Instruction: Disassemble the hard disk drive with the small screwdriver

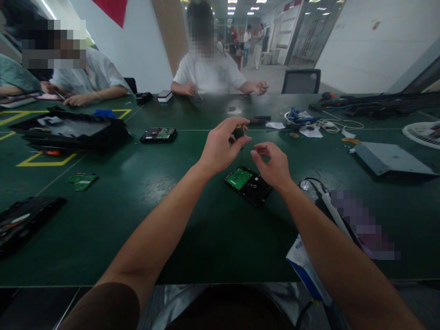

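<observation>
My left hand (223, 143) is closed around the dark and yellow handle of a screwdriver (238, 132). The thin shaft points down at a hard drive (252, 187) lying on the table, its green circuit board facing up. Whether the tip touches the drive I cannot make out. Just right of the shaft is my right hand (273, 165), loosely curled above the drive's right side. A gap shows between its thumb and fingers, and I see nothing held there.
Another hard drive (158, 135) and a black tray (68, 130) lie left of centre. Loose circuit boards (83, 181) and a black device (25, 220) are nearer left. At right are a grey metal box (395, 158), cables (338, 124) and a white-blue bag (304, 266). People sit across the table.
</observation>
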The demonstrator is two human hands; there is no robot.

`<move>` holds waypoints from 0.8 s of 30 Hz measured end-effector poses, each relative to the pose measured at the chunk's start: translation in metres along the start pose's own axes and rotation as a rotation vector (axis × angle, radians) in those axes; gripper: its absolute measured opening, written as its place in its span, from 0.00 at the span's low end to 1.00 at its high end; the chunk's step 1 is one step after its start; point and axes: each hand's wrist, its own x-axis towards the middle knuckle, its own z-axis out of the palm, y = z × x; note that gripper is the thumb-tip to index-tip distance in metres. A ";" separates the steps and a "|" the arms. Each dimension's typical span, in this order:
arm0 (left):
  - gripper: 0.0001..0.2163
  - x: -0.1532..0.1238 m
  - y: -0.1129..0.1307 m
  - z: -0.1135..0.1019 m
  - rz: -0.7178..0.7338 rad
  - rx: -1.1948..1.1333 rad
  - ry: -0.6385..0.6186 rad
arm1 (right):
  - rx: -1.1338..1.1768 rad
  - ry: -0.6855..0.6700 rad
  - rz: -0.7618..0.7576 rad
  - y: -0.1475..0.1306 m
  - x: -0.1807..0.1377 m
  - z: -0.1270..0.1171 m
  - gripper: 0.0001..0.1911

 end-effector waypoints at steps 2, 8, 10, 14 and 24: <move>0.14 0.000 0.006 0.005 -0.022 -0.076 0.009 | 0.146 -0.103 -0.108 -0.011 0.000 -0.003 0.16; 0.10 -0.003 0.019 0.013 -0.051 -0.113 -0.085 | 0.182 -0.149 0.026 -0.033 -0.007 -0.001 0.21; 0.15 -0.004 0.016 0.015 -0.064 -0.114 -0.120 | 0.136 -0.132 0.064 -0.031 -0.006 -0.001 0.20; 0.20 -0.010 -0.006 0.019 -0.135 -0.075 -0.198 | 0.027 -0.033 0.140 -0.013 0.001 -0.008 0.21; 0.32 -0.030 -0.038 0.021 -0.211 0.111 -0.757 | -0.452 -0.003 0.452 0.037 0.009 -0.020 0.27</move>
